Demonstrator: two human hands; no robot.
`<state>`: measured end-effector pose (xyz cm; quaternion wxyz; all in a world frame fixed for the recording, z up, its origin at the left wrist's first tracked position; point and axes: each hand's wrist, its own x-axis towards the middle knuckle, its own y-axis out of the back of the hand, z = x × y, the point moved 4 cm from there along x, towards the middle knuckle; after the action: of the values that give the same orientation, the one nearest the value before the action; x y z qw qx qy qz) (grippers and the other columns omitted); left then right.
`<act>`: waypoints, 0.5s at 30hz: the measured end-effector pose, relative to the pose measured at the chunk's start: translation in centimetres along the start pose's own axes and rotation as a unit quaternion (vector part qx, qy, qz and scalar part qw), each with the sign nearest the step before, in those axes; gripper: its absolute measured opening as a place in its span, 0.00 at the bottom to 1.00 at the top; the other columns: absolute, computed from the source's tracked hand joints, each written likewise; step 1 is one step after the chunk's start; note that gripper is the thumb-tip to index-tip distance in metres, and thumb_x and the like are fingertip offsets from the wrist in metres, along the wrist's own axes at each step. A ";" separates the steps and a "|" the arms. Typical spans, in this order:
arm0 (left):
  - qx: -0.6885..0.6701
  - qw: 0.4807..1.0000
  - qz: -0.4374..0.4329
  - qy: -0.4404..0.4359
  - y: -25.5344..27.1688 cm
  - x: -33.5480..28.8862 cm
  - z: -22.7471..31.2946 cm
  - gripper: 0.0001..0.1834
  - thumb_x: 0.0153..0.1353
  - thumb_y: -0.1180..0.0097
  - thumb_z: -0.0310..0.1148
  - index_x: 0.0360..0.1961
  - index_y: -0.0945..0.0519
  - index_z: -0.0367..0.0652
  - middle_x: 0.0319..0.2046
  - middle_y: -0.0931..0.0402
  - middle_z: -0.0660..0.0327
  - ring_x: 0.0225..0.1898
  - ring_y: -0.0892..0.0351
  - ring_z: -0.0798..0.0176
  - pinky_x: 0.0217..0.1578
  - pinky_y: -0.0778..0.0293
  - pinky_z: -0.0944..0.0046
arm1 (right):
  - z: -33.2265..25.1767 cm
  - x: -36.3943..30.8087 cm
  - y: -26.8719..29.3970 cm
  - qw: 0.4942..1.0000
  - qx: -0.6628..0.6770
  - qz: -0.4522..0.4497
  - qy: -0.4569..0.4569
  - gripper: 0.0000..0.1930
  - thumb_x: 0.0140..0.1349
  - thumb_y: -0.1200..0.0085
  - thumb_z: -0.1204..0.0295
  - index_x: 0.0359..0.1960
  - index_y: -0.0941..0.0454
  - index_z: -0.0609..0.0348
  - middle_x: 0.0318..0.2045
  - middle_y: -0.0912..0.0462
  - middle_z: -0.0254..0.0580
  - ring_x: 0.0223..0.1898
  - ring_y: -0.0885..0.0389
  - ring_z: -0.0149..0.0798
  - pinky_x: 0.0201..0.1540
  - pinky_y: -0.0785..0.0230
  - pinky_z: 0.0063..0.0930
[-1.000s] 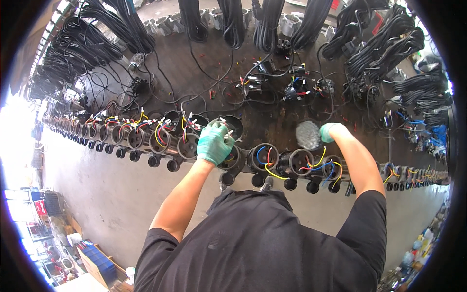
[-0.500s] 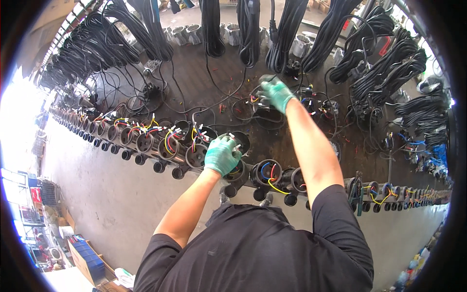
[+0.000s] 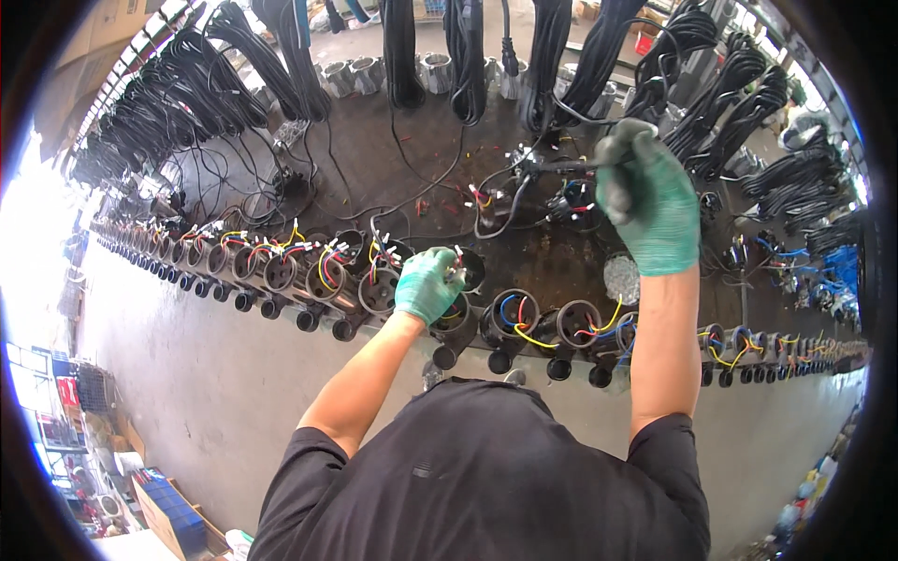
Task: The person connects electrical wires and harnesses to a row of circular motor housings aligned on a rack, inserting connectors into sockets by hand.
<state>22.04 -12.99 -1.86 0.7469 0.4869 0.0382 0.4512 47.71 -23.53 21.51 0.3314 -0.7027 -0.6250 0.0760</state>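
Note:
Both my hands wear green gloves. My left hand is closed over a dark round housing at the bench's near edge; white-tipped wire ends poke out at its fingers. Farther right, my right hand is raised above the bench, its fingers wrapped round a black cable. That cable runs left to a small bunch of wires and connectors over the bench. Right of my left hand, another housing has blue, red and yellow wires coming out of it.
A long row of similar housings lines the near edge of the dark bench. Coiled black cables hang along the far side, with silver metal housings behind them. A round grey disc lies near my right forearm.
My right hand has moved right and up off the bench, pulling the black cable and lifting its wire bunch. My left hand stays nearly in place.

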 end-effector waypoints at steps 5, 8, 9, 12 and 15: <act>-0.204 0.977 -0.051 0.038 2.6 4.4 5.3 0.55 0.48 0.18 0.37 0.76 0.36 0.47 0.69 0.32 0.48 0.52 0.16 0.49 0.55 0.18 0.52 | 0.2 -1.6 -4.7 0.982 0.127 -0.138 0.001 0.16 0.81 0.53 0.66 0.59 0.20 0.65 0.43 0.13 0.57 0.21 0.15 0.39 0.19 0.24 0.23; -0.237 0.950 -0.197 -0.054 3.5 6.2 11.9 0.54 0.50 0.18 0.35 0.77 0.37 0.46 0.68 0.29 0.47 0.50 0.16 0.49 0.53 0.17 0.54 | -0.2 -1.6 -7.4 0.980 0.122 -0.152 0.031 0.17 0.82 0.55 0.65 0.61 0.23 0.65 0.42 0.12 0.60 0.21 0.14 0.38 0.17 0.26 0.23; -0.267 0.934 -0.157 -0.176 3.1 5.8 12.7 0.53 0.52 0.19 0.35 0.77 0.37 0.45 0.66 0.26 0.48 0.46 0.15 0.51 0.51 0.17 0.55 | -0.5 -1.4 -7.9 0.981 0.100 -0.162 0.050 0.19 0.83 0.58 0.65 0.63 0.26 0.67 0.43 0.14 0.60 0.21 0.15 0.40 0.18 0.25 0.23; -0.381 0.905 -0.179 -0.066 2.8 5.9 11.5 0.23 0.70 0.33 0.37 0.61 0.24 0.39 0.47 0.16 0.55 0.35 0.17 0.63 0.41 0.19 0.62 | -0.5 -1.0 -6.7 0.991 0.025 -0.119 0.049 0.21 0.82 0.54 0.61 0.64 0.26 0.67 0.47 0.13 0.60 0.22 0.15 0.39 0.18 0.26 0.23; -0.591 0.804 -0.064 0.024 6.3 8.7 10.5 0.24 0.78 0.47 0.55 0.39 0.21 0.43 0.34 0.18 0.59 0.29 0.19 0.66 0.32 0.22 0.65 | -0.7 -0.9 -3.7 0.985 -0.095 -0.124 0.070 0.25 0.77 0.47 0.61 0.66 0.28 0.67 0.55 0.15 0.59 0.35 0.12 0.37 0.32 0.20 0.25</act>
<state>28.38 -13.29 11.73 0.9162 -0.0629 -0.1869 0.3487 44.82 -24.62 23.86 0.3133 -0.6516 -0.6867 -0.0749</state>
